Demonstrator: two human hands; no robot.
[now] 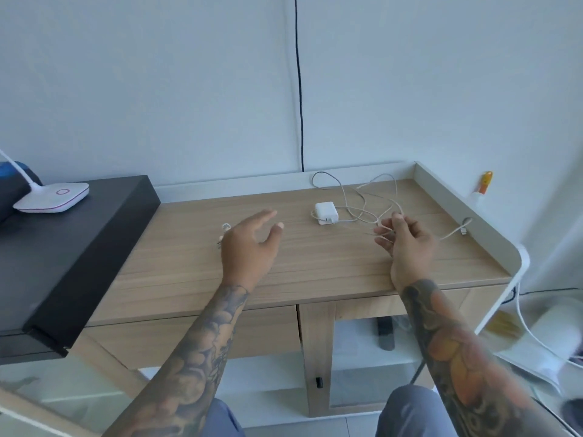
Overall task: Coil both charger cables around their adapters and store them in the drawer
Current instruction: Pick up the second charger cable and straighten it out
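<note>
A white square adapter (326,212) lies on the wooden desk (315,266), its thin white cable (362,197) sprawled in loose loops toward the back right. My right hand (407,244) pinches a strand of that cable just right of the adapter; the cable's plug end (463,230) trails to the right rim. My left hand (250,244) hovers open over the desk's left part. A second small charger (224,232) with its cable peeks out just behind that hand, mostly hidden. The drawer front (195,335) under the desktop is closed.
A black shelf (72,253) abuts the desk's left side, carrying a white lamp base (52,197). A black cable (299,89) runs down the wall. The desk has a raised white rim (467,216) at right. A white cylinder and cords lie on the floor at right.
</note>
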